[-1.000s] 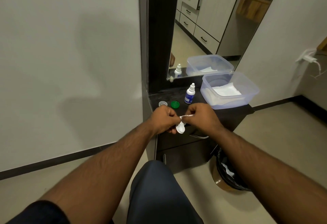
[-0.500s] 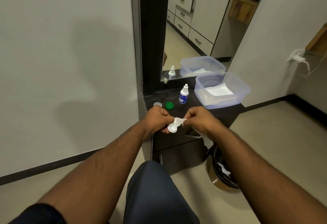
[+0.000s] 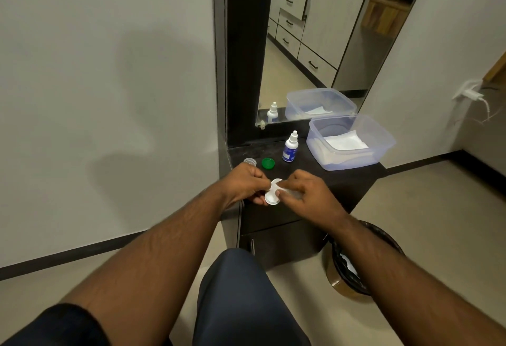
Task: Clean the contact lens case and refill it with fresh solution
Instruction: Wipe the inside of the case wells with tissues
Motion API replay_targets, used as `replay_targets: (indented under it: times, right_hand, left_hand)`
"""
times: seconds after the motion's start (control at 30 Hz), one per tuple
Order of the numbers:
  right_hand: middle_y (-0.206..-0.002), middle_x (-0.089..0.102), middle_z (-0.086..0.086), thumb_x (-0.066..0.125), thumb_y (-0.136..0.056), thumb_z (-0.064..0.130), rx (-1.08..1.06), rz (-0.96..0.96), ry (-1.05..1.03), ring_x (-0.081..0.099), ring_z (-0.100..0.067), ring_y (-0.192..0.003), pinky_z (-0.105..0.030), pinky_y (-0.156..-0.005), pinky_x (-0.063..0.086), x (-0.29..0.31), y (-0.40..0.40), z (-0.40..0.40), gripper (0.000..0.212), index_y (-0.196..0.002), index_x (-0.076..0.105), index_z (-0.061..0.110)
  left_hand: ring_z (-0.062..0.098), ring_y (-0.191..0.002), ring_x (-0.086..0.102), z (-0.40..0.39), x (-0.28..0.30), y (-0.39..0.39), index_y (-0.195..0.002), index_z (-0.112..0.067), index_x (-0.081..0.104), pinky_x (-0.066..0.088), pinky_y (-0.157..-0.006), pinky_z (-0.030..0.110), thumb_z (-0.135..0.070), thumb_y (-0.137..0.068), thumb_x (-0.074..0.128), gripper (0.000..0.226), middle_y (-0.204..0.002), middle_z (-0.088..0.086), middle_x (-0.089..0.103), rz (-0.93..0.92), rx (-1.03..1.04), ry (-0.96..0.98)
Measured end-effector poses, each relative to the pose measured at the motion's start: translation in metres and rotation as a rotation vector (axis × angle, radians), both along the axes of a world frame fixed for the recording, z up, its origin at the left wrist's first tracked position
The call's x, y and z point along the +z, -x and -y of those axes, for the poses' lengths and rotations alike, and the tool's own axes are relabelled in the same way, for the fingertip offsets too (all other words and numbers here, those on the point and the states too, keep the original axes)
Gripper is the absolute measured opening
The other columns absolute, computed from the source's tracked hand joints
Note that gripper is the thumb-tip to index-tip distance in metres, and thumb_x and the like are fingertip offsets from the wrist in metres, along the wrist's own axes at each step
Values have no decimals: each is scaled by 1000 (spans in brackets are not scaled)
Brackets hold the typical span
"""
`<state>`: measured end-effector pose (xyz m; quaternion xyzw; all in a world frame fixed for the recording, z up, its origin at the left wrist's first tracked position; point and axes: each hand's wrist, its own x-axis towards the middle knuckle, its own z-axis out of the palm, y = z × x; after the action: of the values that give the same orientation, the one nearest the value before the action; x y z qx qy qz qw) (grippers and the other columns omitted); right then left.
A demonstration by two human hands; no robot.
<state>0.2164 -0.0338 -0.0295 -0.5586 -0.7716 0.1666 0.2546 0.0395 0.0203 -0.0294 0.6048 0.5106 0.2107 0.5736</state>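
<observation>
White lens case [image 3: 273, 194] is pinched at frame centre by left hand [image 3: 245, 183], fingers curled round it. Right hand [image 3: 306, 195] grips a tissue [image 3: 293, 194] against the case. Solution bottle [image 3: 290, 147], green cap [image 3: 268, 163] and clear cap [image 3: 250, 161] are seen just above, on dark cabinet [image 3: 342, 178].

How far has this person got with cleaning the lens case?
Both caps, clear and green, are off and lie on the cabinet top. The left hand holds the lens case while the right hand wipes it with tissue. The solution bottle stands apart; refilling remains.
</observation>
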Motion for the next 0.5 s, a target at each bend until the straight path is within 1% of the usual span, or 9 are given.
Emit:
replay_targets:
  times: [0.07, 0.17, 0.23, 0.3, 0.33, 0.4, 0.5]
  right_hand:
    - [-91, 63, -5, 65, -87, 21, -15, -22, -13, 60, -16, -83, -33, -74, 50, 2, -1, -2, 24, -106, 73, 9]
    - [-90, 65, -4, 69, -84, 18, -22, -17, -1, 60, -12, -80, -25, -72, 47, 3, -4, -8, 19, -101, 75, 12]
    - [-90, 65, -2, 71, -82, 18, 10, 22, 14, 60, -12, -81, -25, -73, 48, 5, -5, -12, 20, -100, 75, 12]
    - [-92, 65, -3, 71, -82, 21, 67, 123, 9, 61, -15, -83, -31, -74, 49, 8, -4, -15, 21, -101, 75, 12]
    - [-93, 64, -4, 69, -84, 23, 105, 201, -7, 60, -16, -83, -32, -72, 48, 10, -3, -16, 22, -102, 75, 12]
    - [-93, 62, -4, 65, -87, 28, 172, 359, -46, 57, -16, -83, -30, -66, 42, 15, 1, -18, 24, -103, 74, 14]
    - [-92, 61, -1, 62, -88, 33, 223, 455, -92, 50, -12, -82, -23, -61, 30, 19, 3, -20, 24, -103, 73, 17]
  left_hand:
    - [10, -54, 66, 0, 0, 0, -89, 2, 69, 52, -50, 17, -3, -87, 63, 8, -74, 12, 70, -11, 6, -1]
    - [9, -54, 66, 0, 0, 0, -86, -1, 69, 52, -50, 16, -4, -87, 63, 7, -75, 11, 71, -22, 5, -11]
    - [8, -53, 66, 1, 0, -1, -84, -2, 68, 52, -49, 16, -4, -88, 62, 7, -74, 10, 70, -27, 3, -21]
    - [8, -52, 65, 2, -1, -1, -81, -3, 67, 52, -49, 16, -3, -87, 62, 9, -73, 10, 69, -28, -5, -30]
    - [8, -52, 65, 2, -1, -1, -79, -4, 67, 52, -49, 16, -3, -87, 62, 10, -72, 10, 69, -26, -12, -34]
    - [8, -52, 66, 1, -1, 0, -77, -5, 67, 52, -50, 17, -2, -86, 62, 11, -71, 10, 69, -27, -28, -43]
    - [7, -52, 66, 1, -1, 1, -80, -4, 67, 52, -49, 17, -3, -86, 62, 8, -71, 9, 69, -39, -57, -47]
